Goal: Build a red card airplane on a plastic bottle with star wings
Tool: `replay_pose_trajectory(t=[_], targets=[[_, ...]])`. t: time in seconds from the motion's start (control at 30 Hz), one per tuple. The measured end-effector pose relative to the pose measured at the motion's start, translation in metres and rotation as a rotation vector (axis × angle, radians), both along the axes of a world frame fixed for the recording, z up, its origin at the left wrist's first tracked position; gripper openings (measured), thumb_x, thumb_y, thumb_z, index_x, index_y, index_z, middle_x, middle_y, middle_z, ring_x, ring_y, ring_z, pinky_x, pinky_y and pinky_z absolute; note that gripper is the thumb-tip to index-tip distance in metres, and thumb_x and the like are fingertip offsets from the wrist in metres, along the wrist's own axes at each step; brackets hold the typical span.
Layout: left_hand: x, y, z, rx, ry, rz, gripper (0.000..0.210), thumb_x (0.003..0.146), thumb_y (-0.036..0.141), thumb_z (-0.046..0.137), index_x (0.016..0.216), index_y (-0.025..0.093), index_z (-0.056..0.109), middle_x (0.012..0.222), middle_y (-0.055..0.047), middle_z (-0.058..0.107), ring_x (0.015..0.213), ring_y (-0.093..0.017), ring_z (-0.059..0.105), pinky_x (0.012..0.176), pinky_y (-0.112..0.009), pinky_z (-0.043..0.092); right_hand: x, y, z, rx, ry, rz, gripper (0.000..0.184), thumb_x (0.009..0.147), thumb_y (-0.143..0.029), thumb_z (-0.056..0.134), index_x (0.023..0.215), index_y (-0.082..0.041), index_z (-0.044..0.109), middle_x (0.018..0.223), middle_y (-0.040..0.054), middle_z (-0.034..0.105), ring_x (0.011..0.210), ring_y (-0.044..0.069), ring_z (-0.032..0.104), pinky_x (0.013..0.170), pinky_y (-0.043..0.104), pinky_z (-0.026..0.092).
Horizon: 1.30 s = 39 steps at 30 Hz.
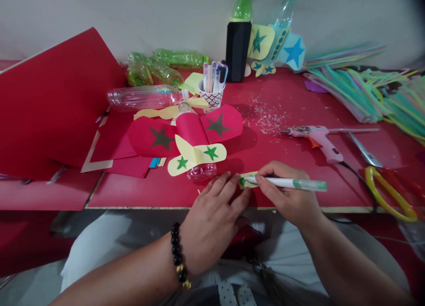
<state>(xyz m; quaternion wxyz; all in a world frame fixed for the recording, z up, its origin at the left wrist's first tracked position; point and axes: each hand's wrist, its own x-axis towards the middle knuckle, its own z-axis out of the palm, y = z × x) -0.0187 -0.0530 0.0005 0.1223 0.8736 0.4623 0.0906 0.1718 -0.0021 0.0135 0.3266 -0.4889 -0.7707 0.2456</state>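
My right hand (282, 193) pinches a white felt-tip pen (287, 182) with a green end. The pen's tip meets a small yellow paper piece (249, 178) at the table's front edge, where a green mark shows. My left hand (215, 215), a black bead bracelet at its wrist, lies flat with fingers extended against the paper's left side. Just beyond it rests a bottle airplane (191, 128) wrapped in red paper. Its red wings carry dark stars, and its yellow tail piece (199, 157) has green stars. My fingers partly cover the small paper.
To the right lie a pink glue gun (317, 140) with its cord and yellow-handled scissors (392, 199). Behind stand a cup of pens (212, 95), a black phone (238, 51) and a blue-and-yellow bottle model (280, 44). Plastic bottles (144, 97) and red card (59, 106) occupy the left.
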Motion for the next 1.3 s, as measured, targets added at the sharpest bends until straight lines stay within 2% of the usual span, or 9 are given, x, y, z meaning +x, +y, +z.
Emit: replay_pose_trajectory(t=[0.1,0.37,0.47,0.6,0.73,0.87,0.97,1.1,1.3], targets=[[0.0003,0.0007,-0.0001,0.002,0.004,0.009,0.054,0.091,0.037,0.058,0.140,0.020,0.045,0.152,-0.011,0.036,0.143,-0.029,0.027,0.116,-0.045,0.030,0.0000,-0.0001,-0.0003,-0.010,0.006,0.050,0.012,0.085,-0.022,0.057,0.073,-0.020,0.060,0.062,-0.0018,0.062,0.055,0.011,0.054,0.053,0.023,0.041],[-0.0003,0.0001,0.0011,-0.004,-0.001,-0.005,0.054,0.091,0.036,0.059,0.140,0.019,0.044,0.152,-0.012,0.036,0.143,-0.029,0.026,0.116,-0.046,0.030,0.0020,-0.0013,0.0007,-0.036,0.025,0.058,0.012,0.084,-0.021,0.058,0.073,-0.019,0.060,0.061,-0.0023,0.060,0.053,0.010,0.052,0.052,0.023,0.040],[-0.0005,0.0001,0.0004,-0.004,0.004,-0.009,0.055,0.092,0.036,0.058,0.141,0.019,0.043,0.152,-0.012,0.036,0.144,-0.029,0.025,0.117,-0.046,0.029,0.0014,-0.0008,0.0006,-0.022,0.027,0.002,0.011,0.084,-0.022,0.058,0.074,-0.019,0.061,0.061,-0.0021,0.060,0.054,0.010,0.052,0.051,0.023,0.040],[-0.0001,0.0001,-0.0007,-0.002,0.011,-0.007,0.055,0.092,0.037,0.057,0.142,0.019,0.042,0.153,-0.012,0.035,0.144,-0.030,0.025,0.117,-0.047,0.029,0.0005,0.0010,-0.0005,-0.035,0.032,0.056,0.011,0.084,-0.020,0.058,0.074,-0.019,0.061,0.063,-0.0023,0.061,0.056,0.010,0.054,0.054,0.022,0.040],[0.0003,0.0000,-0.0013,0.002,0.016,-0.008,0.055,0.092,0.037,0.057,0.141,0.019,0.043,0.152,-0.012,0.035,0.144,-0.029,0.025,0.117,-0.046,0.029,0.0014,0.0015,-0.0012,-0.009,0.009,0.008,0.011,0.084,-0.020,0.059,0.074,-0.019,0.061,0.063,-0.0027,0.060,0.055,0.009,0.053,0.054,0.022,0.040],[0.0002,-0.0002,-0.0022,0.014,0.011,0.001,0.054,0.091,0.035,0.058,0.141,0.020,0.043,0.152,-0.011,0.036,0.143,-0.029,0.027,0.116,-0.046,0.031,0.0015,0.0011,-0.0012,-0.026,0.021,0.071,0.012,0.084,-0.020,0.058,0.073,-0.019,0.061,0.062,-0.0031,0.060,0.054,0.009,0.052,0.053,0.022,0.040],[0.0001,-0.0003,-0.0023,0.015,0.008,-0.004,0.054,0.091,0.036,0.059,0.140,0.019,0.044,0.152,-0.012,0.036,0.143,-0.029,0.026,0.116,-0.046,0.031,0.0010,0.0014,-0.0008,-0.008,0.021,0.019,0.011,0.084,-0.020,0.058,0.073,-0.019,0.061,0.062,-0.0028,0.060,0.055,0.009,0.052,0.053,0.022,0.039],[0.0002,-0.0001,-0.0011,0.012,0.005,-0.003,0.054,0.091,0.036,0.059,0.140,0.019,0.044,0.151,-0.012,0.037,0.143,-0.029,0.027,0.116,-0.046,0.031,0.0007,0.0015,0.0000,-0.026,0.026,0.082,0.011,0.084,-0.019,0.058,0.073,-0.018,0.061,0.062,-0.0028,0.060,0.054,0.009,0.053,0.053,0.022,0.040],[0.0003,0.0004,-0.0009,0.017,0.011,0.000,0.056,0.089,0.036,0.062,0.140,0.019,0.044,0.151,-0.012,0.038,0.142,-0.030,0.028,0.116,-0.046,0.031,0.0016,0.0017,-0.0001,-0.020,0.031,0.051,0.011,0.084,-0.020,0.058,0.073,-0.019,0.061,0.062,-0.0026,0.060,0.055,0.009,0.053,0.053,0.022,0.040]])
